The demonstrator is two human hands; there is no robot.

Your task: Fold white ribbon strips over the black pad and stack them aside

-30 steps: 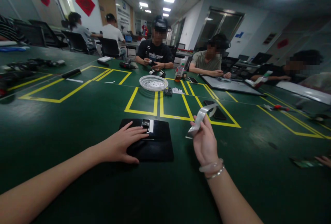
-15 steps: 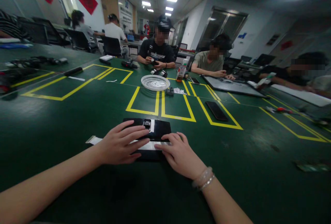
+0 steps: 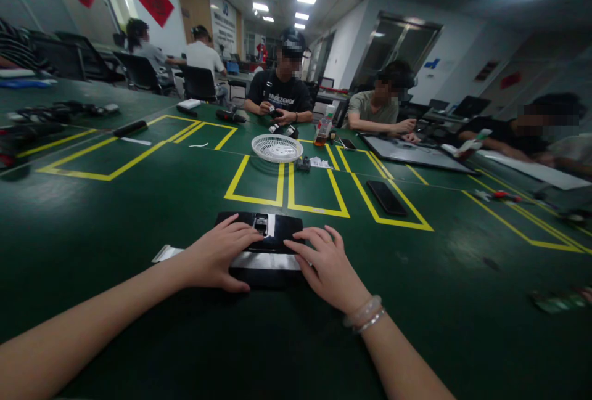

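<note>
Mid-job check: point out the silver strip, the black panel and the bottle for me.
Strip [image 3: 266, 261]: head view, on its bare stretch across the panel.
Panel [image 3: 287, 225]: head view, on its dark far section, right of the white patch.
Bottle [image 3: 324, 126]: head view, on its body.

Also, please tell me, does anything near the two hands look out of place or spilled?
Perhaps the silver strip: it crosses the black panel, but its left end seems to stick out past the panel's edge, so it looks overlong. No spill is visible.
</note>
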